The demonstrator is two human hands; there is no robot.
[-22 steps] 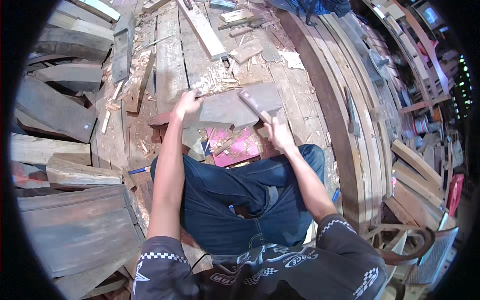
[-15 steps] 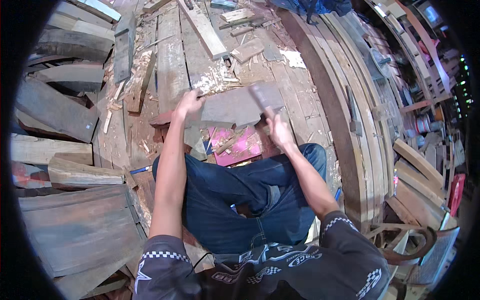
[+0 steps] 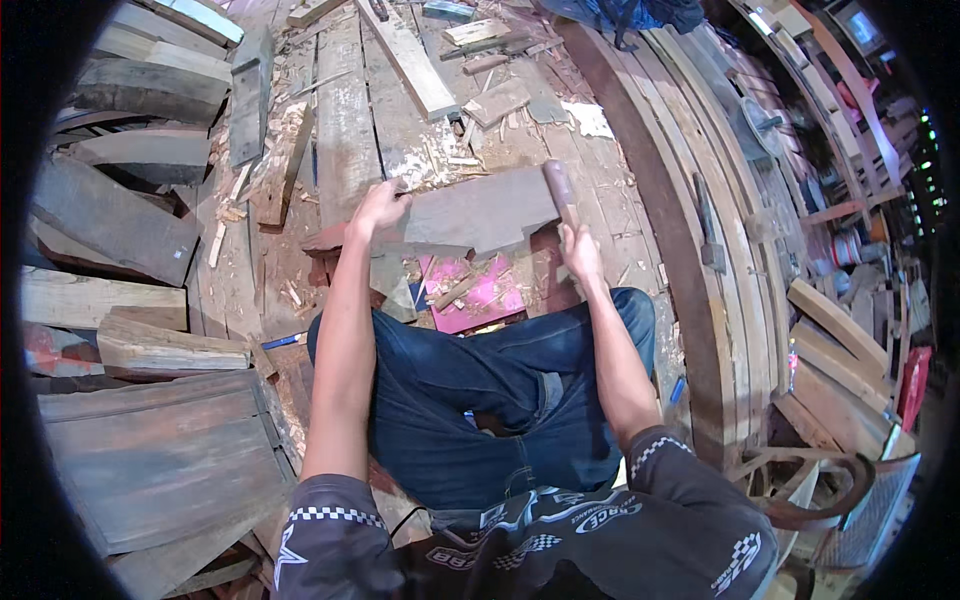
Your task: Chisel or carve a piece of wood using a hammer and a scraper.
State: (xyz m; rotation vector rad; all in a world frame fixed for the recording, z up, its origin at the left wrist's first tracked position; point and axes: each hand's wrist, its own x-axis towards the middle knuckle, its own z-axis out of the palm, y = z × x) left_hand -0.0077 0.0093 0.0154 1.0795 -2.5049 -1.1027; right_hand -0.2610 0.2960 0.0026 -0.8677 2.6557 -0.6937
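My right hand (image 3: 580,250) grips a brown wooden mallet-like tool (image 3: 558,185) by its handle, upright at the right end of a grey-brown board (image 3: 480,210) that lies across in front of me. My left hand (image 3: 380,208) is closed at the board's left part; what its fingers hold is too small to make out. Below the board a pink panel (image 3: 470,305) strewn with shavings shows, with my crossed legs (image 3: 480,390) in jeans nearer me.
Offcuts (image 3: 495,105) and shavings cover the plank floor ahead. Stacked timber (image 3: 140,230) fills the left side. Long beams (image 3: 700,330) run along the right, with a dark hand tool (image 3: 708,225) on them. A blue bundle (image 3: 630,15) lies at the far edge.
My right hand has moved to the right, and the tool it holds has swung from a leftward slant to nearly upright. My left hand has barely moved.
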